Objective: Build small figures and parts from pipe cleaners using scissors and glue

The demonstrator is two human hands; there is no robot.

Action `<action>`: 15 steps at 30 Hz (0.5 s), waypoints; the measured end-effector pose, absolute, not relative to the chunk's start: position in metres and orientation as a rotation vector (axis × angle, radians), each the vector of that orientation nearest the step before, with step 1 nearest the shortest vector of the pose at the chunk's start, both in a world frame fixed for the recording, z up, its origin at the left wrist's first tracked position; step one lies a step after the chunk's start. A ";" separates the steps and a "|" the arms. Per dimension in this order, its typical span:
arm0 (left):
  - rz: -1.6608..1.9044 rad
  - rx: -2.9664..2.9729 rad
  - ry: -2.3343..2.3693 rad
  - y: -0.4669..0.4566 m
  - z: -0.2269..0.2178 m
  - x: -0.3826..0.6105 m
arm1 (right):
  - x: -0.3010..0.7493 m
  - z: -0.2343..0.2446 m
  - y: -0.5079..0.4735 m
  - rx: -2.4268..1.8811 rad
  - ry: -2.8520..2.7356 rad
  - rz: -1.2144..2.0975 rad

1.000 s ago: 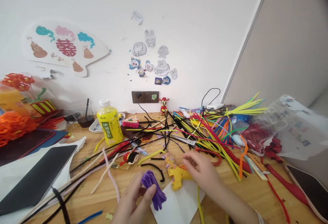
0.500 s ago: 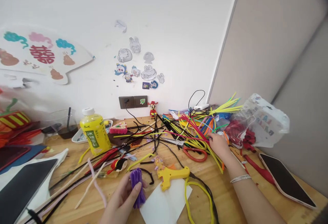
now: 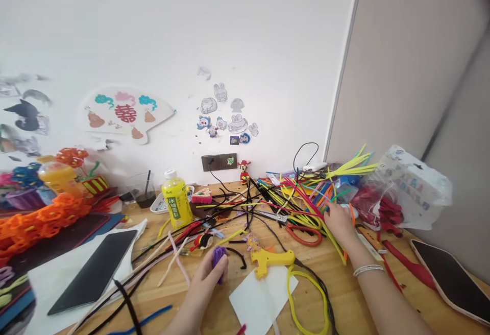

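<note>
My left hand (image 3: 206, 274) is wrapped round a purple bundle of folded pipe cleaners (image 3: 219, 256), held above the table. My right hand (image 3: 340, 224) reaches into the pile of coloured pipe cleaners (image 3: 312, 197). Its fingers are bent at the pile's right side by red and yellow stems; what they pinch, if anything, is hidden. A yellow glue gun (image 3: 275, 258) lies between my hands, its nozzle end crusted with purple bits, partly over a sheet of white paper (image 3: 245, 302). Scissors with an orange-red handle (image 3: 304, 242) lie close to my right hand.
A yellow drink bottle (image 3: 176, 202) stands at back left, near a cup (image 3: 145, 199) with dark liquid. A black tablet (image 3: 94, 271) lies left, a phone (image 3: 451, 279) right. A clear plastic bag (image 3: 424, 192) sits at back right. Orange flower craft (image 3: 46, 222) fills the far left.
The view has swung left and up, bringing in the orange craft. The purple bundle has turned more end-on in my left hand. My right hand stays at the pile.
</note>
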State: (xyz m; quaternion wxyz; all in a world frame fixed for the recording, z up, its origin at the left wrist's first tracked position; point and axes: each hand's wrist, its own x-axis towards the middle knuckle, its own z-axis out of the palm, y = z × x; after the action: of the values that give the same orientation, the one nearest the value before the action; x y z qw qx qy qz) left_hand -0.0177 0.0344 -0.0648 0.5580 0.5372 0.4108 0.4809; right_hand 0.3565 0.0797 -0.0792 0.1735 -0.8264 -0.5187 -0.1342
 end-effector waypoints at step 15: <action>1.081 1.228 1.065 0.043 -0.074 -0.022 | 0.364 -0.095 0.090 -2.337 -1.350 -0.332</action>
State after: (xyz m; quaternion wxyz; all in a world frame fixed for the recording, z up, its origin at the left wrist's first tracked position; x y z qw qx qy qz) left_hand -0.0224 0.0427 -0.0735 0.5603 0.5209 0.4519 0.4588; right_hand 0.3644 0.0900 -0.0953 0.2095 -0.8404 -0.4853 -0.1193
